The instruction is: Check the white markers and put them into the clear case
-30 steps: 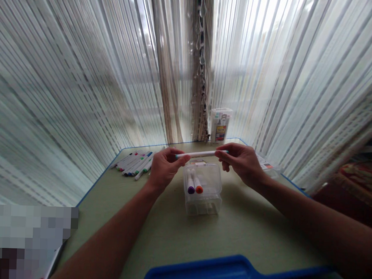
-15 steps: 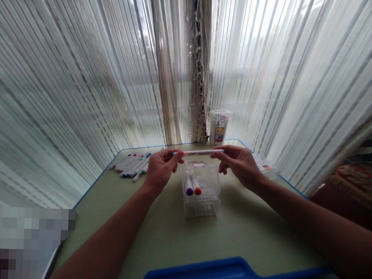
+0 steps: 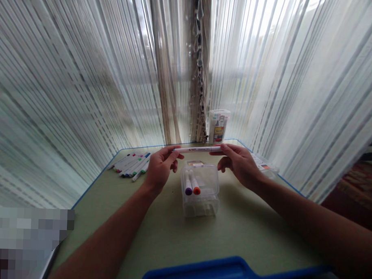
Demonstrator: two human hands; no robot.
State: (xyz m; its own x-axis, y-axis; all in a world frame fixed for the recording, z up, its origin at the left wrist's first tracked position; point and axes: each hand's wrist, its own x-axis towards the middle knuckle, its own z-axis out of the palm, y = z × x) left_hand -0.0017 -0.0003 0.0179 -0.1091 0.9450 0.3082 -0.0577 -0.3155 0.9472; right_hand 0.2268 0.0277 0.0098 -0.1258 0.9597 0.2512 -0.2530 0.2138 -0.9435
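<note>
A white marker [image 3: 198, 149] is held level above the table between my two hands. My left hand [image 3: 161, 165] pinches its left end, and my right hand [image 3: 238, 162] grips the right end between thumb and fingers. Below it stands a clear plastic case [image 3: 201, 209], its lid part tilted back. Two white markers lie side by side in the case: one with a purple end [image 3: 188, 191], the other with an orange end [image 3: 197, 190].
Several markers [image 3: 133, 165] lie in a loose pile at the table's left. A labelled clear container [image 3: 219, 126] stands at the back edge by the curtains. Another clear plastic case [image 3: 266, 166] lies behind my right wrist. A blue object [image 3: 196, 273] borders the front.
The marker has turned slightly in my fingers, so dark print shows along its barrel. My right thumb has shifted up onto its right end, covering the blue tip seen before.
</note>
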